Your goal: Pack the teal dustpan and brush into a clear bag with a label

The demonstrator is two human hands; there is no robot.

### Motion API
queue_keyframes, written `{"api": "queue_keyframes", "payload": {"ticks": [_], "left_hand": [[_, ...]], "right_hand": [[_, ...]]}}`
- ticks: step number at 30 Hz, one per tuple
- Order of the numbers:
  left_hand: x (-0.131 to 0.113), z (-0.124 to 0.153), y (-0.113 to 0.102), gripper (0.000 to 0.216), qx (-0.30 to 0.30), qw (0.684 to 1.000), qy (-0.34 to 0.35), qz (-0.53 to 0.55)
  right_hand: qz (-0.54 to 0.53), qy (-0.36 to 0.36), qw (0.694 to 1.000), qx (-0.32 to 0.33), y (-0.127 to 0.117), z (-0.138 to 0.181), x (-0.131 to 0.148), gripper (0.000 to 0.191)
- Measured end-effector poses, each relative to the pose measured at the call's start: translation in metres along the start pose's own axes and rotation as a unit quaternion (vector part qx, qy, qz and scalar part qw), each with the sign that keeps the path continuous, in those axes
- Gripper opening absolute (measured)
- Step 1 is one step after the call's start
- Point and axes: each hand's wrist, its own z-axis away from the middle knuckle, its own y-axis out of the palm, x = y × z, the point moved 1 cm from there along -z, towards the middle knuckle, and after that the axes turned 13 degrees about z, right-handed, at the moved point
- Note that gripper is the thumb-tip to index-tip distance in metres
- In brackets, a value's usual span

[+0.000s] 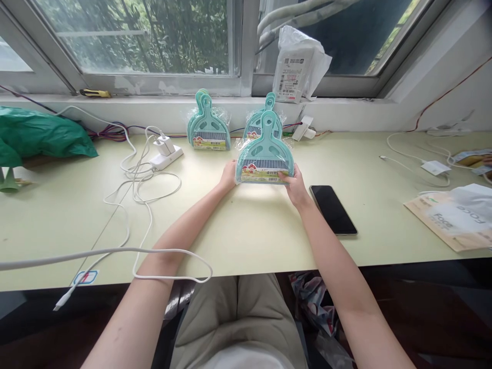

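A teal dustpan and brush set [264, 148] in clear wrap is held upright between my two hands, above the pale table. My left hand [229, 174] grips its lower left edge, with the fingers partly hidden behind it. My right hand [295, 185] closes on the lower right corner, fingertips over the printed label. Right behind it, another wrapped teal dustpan set [270, 102] stands near the wall, partly covered. To the left, more wrapped teal dustpan sets [208, 125] stand against the wall below the window.
A black phone [333, 210] lies right of my right forearm. White cables [134, 174] tangle around a power strip [167, 158] at left, one passing over my left forearm. A green bag [42, 134], a paper package [453, 215] and a sill-top wrapped packet [294, 72] surround the area.
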Motion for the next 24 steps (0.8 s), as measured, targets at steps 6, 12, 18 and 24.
{"api": "queue_keyframes", "payload": {"ticks": [6, 12, 18, 24], "left_hand": [[-0.008, 0.002, -0.001, 0.019, 0.002, 1.0, -0.017, -0.02], [-0.006, 0.001, 0.002, 0.012, 0.002, 0.999, -0.038, -0.027], [-0.029, 0.013, 0.001, 0.026, -0.033, 0.991, 0.013, -0.133], [-0.071, 0.019, 0.027, 0.041, 0.107, 0.955, 0.184, -0.205]], "right_hand": [[-0.004, -0.002, 1.0, -0.018, -0.011, -0.004, 0.008, 0.036], [0.003, -0.009, 0.999, -0.04, -0.022, -0.008, 0.007, 0.036], [-0.024, -0.027, 0.998, -0.05, -0.027, -0.007, 0.016, 0.035], [-0.059, -0.036, 0.994, -0.085, -0.035, -0.011, 0.019, 0.035]]}}
